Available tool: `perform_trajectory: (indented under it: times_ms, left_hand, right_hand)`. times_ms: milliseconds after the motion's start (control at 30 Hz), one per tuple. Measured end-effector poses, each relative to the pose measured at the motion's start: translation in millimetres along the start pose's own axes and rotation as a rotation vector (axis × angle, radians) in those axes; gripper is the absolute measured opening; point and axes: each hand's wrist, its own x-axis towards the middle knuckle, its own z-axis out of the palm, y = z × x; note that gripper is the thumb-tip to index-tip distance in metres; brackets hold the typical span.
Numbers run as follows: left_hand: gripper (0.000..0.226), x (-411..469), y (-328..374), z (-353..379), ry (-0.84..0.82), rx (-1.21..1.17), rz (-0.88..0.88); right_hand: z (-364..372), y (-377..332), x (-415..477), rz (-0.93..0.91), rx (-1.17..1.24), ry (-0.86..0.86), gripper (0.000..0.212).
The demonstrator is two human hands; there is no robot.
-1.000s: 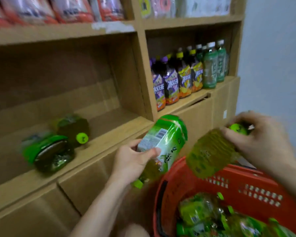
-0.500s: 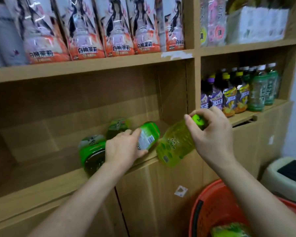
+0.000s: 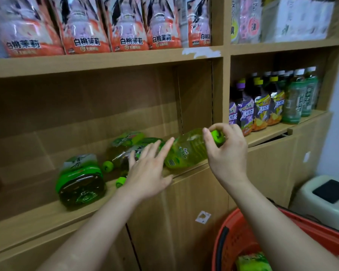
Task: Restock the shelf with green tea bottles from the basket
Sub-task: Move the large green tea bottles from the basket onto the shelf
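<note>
From the head view, my right grip (image 3: 226,153) is clamped on the round green cap (image 3: 216,135) of a clear plastic green tea bottle (image 3: 186,151). It pinches the cap between thumb and fingertips. That bottle lies on its side at the front edge of the light wooden shelf (image 3: 47,218), in the wide left compartment, base pointing left.

My left grip (image 3: 147,173) is apart and holds nothing, its fingers (image 3: 160,147) straight and spread. It sits in front of two more green tea bottles lying on their sides (image 3: 125,147); I cannot tell whether it touches them. A fourth, a green-labelled bottle with its dark base towards me (image 3: 80,180), lies further left on the same shelf.

I judge these bottles to be full and fairly heavy. The thin walls would give under a squeeze, the film label looks slick, and lying down they will roll. The ribbed cap and neck give a sure pinch for steering. For carrying or standing one up I would rather wrap the waist.

Low on the right is the red plastic basket (image 3: 233,241), with at least one more green-labelled pack (image 3: 252,263) inside. The right compartment holds upright dark iced tea bottles (image 3: 262,106).
</note>
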Motion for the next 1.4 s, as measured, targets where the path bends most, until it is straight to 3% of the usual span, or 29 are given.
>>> perform_trajectory:
  times_ms: [133,200,367,433,500,633,700,867,1000,1233,1400]
  left_hand:
    - [0.082,18,17,12,0.054,-0.2,0.155]
    - [0.067,22,24,19,-0.001,-0.19,0.194]
    - [0.063,26,22,31,-0.085,0.037,-0.029]
    - [0.062,26,25,29,-0.11,0.033,-0.091]
    - [0.055,22,32,30,-0.044,-0.065,-0.078]
    - [0.035,2,64,40,0.259,-0.331,0.11]
    - [0.029,-9,92,55,0.283,-0.451,0.207]
    - [0.022,-38,181,120,-0.033,-0.634,0.391]
    - [0.025,-56,238,173,-0.277,-0.582,0.527]
    - [0.029,-67,290,244,-0.726,-0.481,0.498]
    - [0.07,-91,347,277,-1.029,-0.379,0.715]
  right_hand:
    - [0,24,-28,0.141,-0.04,-0.098,0.013]
    - [4,31,-46,0.196,-0.08,-0.227,0.023]
    - [18,23,-53,0.104,-0.157,-0.685,0.057]
    - [4,26,-57,0.118,-0.15,-0.787,0.063]
    - [-24,38,-62,0.164,-0.157,-0.774,0.057]
    - [-112,71,-71,0.284,-0.287,-0.71,0.032]
    - [-157,91,-82,0.361,-0.419,-0.707,0.024]
    - [-245,140,-125,0.564,-0.62,-0.664,0.021]
    - [-286,173,-162,0.745,-0.675,-0.627,0.025]
    - [-313,221,-209,0.99,-0.763,-0.82,0.053]
    - [-333,247,-235,1.198,-0.93,-0.796,0.078]
